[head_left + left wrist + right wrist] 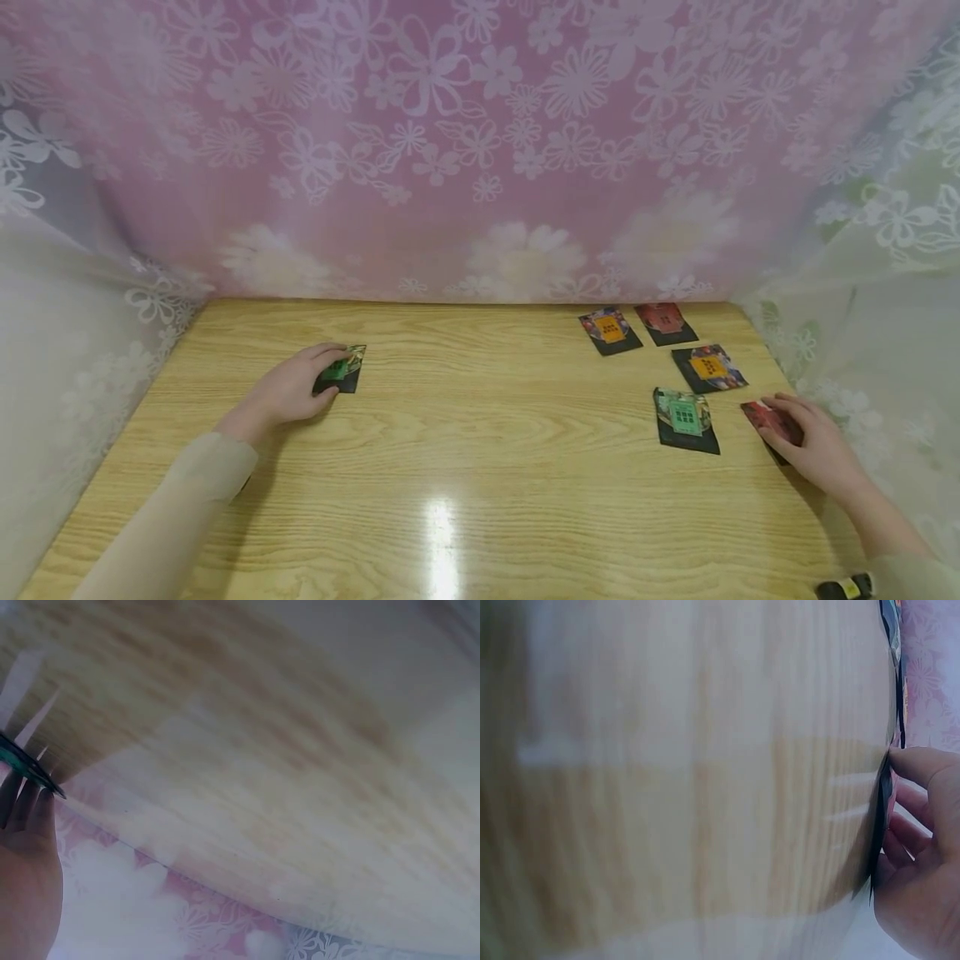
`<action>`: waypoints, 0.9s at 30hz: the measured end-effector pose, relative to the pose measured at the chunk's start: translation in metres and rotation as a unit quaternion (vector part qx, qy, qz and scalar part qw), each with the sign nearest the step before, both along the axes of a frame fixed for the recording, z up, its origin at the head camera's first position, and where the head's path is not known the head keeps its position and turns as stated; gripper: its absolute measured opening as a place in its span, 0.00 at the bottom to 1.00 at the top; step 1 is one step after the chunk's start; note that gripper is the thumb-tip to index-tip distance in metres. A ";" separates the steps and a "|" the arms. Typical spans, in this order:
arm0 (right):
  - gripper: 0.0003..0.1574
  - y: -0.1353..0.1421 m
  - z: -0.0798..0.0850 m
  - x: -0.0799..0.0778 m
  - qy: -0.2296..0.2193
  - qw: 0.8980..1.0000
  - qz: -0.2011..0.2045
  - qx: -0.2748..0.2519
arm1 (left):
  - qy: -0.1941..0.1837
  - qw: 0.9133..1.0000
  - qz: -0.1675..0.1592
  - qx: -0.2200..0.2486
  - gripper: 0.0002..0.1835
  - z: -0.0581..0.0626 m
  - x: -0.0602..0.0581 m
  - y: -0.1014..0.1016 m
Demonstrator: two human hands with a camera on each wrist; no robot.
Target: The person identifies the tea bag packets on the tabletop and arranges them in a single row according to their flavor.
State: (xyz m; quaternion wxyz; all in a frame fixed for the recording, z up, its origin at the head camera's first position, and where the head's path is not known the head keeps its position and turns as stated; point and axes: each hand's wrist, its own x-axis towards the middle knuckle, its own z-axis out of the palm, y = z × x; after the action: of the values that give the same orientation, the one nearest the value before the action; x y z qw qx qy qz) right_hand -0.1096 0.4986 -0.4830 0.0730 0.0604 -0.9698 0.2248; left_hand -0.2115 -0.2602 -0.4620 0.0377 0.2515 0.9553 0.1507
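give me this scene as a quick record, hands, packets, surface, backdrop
left hand: holds a green-labelled packet
right hand: holds a red-labelled packet
packets in view: six
packets not held: back orange-labelled packet, back red packet, nearer orange-labelled packet, loose green packet
their place: right part of the table, left of the right hand
surface: wood-grain table
backdrop: pink floral curtain
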 end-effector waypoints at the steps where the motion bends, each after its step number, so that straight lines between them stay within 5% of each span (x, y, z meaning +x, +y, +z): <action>1: 0.31 0.001 0.000 0.000 -0.002 1.000 0.000 -0.001 | 0.001 1.000 0.001 -0.001 0.33 0.000 0.000 0.000; 19: 0.32 0.002 -0.001 0.002 -0.012 1.000 -0.005 0.008 | 0.048 0.998 -0.014 -0.032 0.33 0.002 0.000 0.000; 27: 0.31 0.002 -0.002 0.001 -0.010 1.000 -0.006 0.013 | 0.052 0.997 -0.043 -0.039 0.33 0.008 -0.006 0.026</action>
State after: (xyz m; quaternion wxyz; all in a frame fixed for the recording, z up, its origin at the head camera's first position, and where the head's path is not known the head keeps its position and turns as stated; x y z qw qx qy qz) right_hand -0.1087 0.5003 -0.4848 0.0636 0.0531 -0.9738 0.2119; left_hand -0.2170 -0.2342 -0.4542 0.0042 0.2984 0.9493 0.0987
